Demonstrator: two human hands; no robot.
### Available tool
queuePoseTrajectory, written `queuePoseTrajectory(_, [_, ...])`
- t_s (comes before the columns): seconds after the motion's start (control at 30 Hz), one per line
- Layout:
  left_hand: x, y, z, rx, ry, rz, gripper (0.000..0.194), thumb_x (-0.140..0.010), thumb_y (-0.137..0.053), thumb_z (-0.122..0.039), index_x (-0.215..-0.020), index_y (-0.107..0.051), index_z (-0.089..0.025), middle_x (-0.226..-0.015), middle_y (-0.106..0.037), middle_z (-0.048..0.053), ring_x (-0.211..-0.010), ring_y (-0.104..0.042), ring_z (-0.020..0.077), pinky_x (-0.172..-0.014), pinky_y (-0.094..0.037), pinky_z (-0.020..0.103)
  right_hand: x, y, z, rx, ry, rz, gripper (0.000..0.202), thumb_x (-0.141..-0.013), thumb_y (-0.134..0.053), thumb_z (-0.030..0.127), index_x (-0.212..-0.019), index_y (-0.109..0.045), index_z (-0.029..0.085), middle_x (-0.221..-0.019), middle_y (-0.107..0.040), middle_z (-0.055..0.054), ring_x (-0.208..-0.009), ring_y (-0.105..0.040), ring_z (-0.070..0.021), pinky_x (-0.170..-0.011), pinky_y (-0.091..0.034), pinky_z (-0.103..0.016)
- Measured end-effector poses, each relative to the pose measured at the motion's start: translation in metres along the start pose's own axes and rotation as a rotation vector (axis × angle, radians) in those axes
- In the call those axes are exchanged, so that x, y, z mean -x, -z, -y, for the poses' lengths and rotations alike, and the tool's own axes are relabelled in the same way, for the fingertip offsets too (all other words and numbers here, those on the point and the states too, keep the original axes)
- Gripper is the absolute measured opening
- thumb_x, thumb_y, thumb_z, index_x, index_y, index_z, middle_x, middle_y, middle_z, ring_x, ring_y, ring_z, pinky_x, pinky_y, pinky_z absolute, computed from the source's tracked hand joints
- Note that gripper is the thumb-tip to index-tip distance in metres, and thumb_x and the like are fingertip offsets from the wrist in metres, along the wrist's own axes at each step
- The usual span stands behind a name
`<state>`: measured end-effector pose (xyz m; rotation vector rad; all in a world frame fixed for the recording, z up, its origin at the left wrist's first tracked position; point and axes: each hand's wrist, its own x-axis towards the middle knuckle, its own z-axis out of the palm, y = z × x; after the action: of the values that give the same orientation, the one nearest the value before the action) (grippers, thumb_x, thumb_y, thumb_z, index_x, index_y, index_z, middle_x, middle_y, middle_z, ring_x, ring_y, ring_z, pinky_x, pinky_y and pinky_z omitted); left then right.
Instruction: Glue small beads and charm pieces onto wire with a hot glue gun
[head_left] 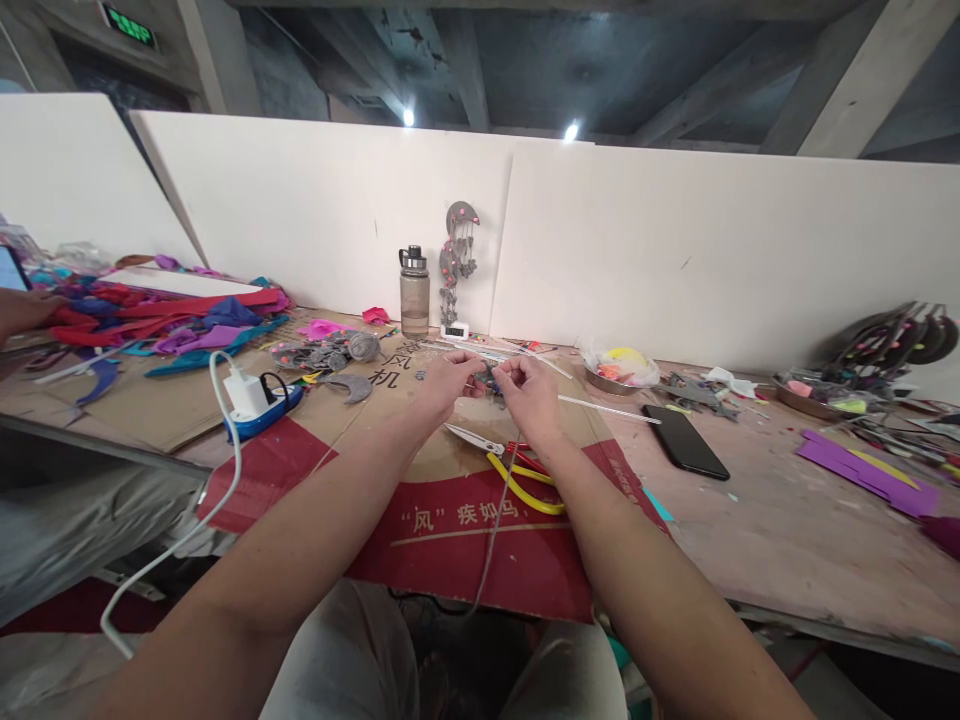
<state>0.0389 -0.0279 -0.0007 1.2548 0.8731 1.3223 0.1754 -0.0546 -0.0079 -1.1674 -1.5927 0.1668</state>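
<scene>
My left hand (457,382) and my right hand (527,392) are close together over the cardboard (450,440), fingertips pinched. Between them is a small dark grey piece (491,372), too small to make out fully. From my right hand a thin grey cord (496,530) hangs down over the cardboard's front edge. Just below my hands lie yellow-handled scissors (529,488) and a red-handled tool (529,458), partly hidden by my right wrist. Grey yarn (364,346) and a grey crescent (350,387) are left of my hands.
A water bottle (415,298) and a grey hanging ornament (459,255) stand behind. To the right are a black phone (685,441) and a bowl (611,383). At the left lie a power strip (264,412), a white cable (238,450), coloured cloth (180,318) and another person's hand (26,310).
</scene>
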Motion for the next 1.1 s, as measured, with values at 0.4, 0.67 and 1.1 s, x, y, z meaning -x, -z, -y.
queuePoseTrajectory(0.4, [0.0017, -0.0037, 0.0005, 0.069, -0.007, 0.105, 0.019, -0.064, -0.071, -0.023, -0.074, -0.059, -0.012, -0.063, -0.059, -0.001, -0.051, -0.058, 0.0097, -0.056, -0.051, 0.026, -0.0032, -0.0012, -0.005, -0.208, -0.282, 0.02, 0.022, -0.073, -0.058, 0.041, -0.077, -0.058, 0.02, -0.056, -0.043, 0.007, -0.052, -0.036, -0.0104, -0.053, -0.031, -0.024])
queuePoseTrajectory(0.67, [-0.0004, -0.0016, 0.0009, 0.093, 0.05, 0.24, 0.017, -0.067, -0.073, -0.019, -0.076, -0.061, -0.01, -0.067, -0.065, 0.003, -0.055, -0.061, 0.0106, -0.061, -0.052, 0.026, -0.0064, 0.0005, -0.0072, -0.212, -0.347, 0.025, 0.019, -0.07, -0.057, 0.038, -0.067, -0.059, 0.02, -0.055, -0.046, 0.005, -0.052, -0.038, -0.0101, -0.051, -0.031, -0.023])
queuePoseTrajectory(1.1, [0.0023, -0.0023, -0.0038, 0.002, 0.093, 0.182, 0.015, -0.072, -0.07, -0.022, -0.073, -0.061, -0.011, -0.061, -0.065, 0.004, -0.054, -0.062, 0.0122, -0.056, -0.053, 0.025, -0.0035, 0.0007, -0.0007, -0.15, -0.276, 0.055, 0.017, -0.07, -0.055, 0.035, -0.071, -0.059, 0.019, -0.057, -0.047, 0.004, -0.053, -0.038, -0.0104, -0.054, -0.032, -0.024])
